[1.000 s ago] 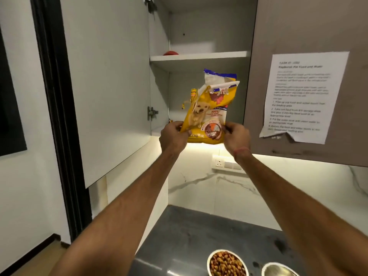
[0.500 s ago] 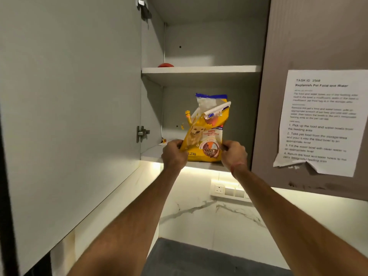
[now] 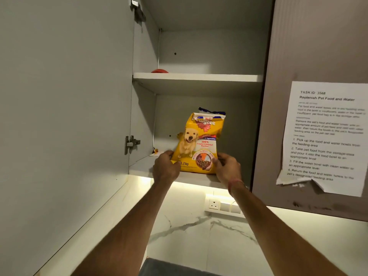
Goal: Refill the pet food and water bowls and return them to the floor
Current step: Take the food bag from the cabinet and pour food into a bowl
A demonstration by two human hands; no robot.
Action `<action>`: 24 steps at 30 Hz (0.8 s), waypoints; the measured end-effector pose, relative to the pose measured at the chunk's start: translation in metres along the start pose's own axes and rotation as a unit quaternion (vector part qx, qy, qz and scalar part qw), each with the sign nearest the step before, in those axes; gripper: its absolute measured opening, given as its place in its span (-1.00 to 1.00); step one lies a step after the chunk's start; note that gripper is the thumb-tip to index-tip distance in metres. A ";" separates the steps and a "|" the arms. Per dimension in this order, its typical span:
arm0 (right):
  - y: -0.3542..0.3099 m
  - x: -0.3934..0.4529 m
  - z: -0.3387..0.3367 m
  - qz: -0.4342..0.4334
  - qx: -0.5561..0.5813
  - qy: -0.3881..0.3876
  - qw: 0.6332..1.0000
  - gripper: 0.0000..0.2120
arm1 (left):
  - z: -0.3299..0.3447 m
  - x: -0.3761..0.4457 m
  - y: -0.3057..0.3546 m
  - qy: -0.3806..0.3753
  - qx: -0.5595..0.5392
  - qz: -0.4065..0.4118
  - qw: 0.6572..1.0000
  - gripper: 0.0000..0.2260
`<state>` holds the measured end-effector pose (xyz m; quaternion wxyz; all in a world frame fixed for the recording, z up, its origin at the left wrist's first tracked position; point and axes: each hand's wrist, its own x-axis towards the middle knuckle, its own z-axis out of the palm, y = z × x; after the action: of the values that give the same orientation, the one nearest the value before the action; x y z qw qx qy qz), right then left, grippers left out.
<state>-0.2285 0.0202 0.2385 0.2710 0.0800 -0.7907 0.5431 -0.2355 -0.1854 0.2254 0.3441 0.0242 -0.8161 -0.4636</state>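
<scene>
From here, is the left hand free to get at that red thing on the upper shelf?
Probably not yet: the left hand grips the yellow dog-food bag on the lower shelf. The red object sits unobstructed above.

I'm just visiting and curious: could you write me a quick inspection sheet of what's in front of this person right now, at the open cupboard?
Surface: lower cupboard shelf, lit from beneath by a strip light.
Job's things: yellow dog food bag stands upright on that shelf, top folded over. Bowls are out of view.
Clutter: red object at the left of the upper shelf; a small orange bit in the lower shelf's back left corner.
Hands: left hand and right hand each grip a bottom corner of the bag.
Cables: nothing seen.
Surroundings: cupboard door swung open on the left; printed instruction sheet stuck on the neighbouring door, lower edge torn; wall socket on marble backsplash.
</scene>
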 end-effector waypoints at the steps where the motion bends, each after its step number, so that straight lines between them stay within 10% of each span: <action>1: 0.000 -0.002 -0.002 0.002 0.012 0.002 1.000 -0.65 | 0.000 -0.003 -0.001 0.003 -0.005 0.005 1.000 -0.68; 9: -0.014 -0.044 -0.013 -0.029 0.078 0.006 0.996 -0.50 | -0.016 -0.047 0.006 0.091 -0.075 0.022 0.993 -0.42; 24: -0.112 -0.154 -0.011 -0.179 0.042 -0.062 0.981 -0.50 | -0.117 -0.181 -0.004 0.227 -0.115 -0.117 0.960 -0.59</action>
<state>-0.0486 -0.0400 0.2533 0.3104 0.2648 -0.7554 0.5127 -0.0306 -0.2091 0.1635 0.4642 0.1844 -0.6494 -0.5734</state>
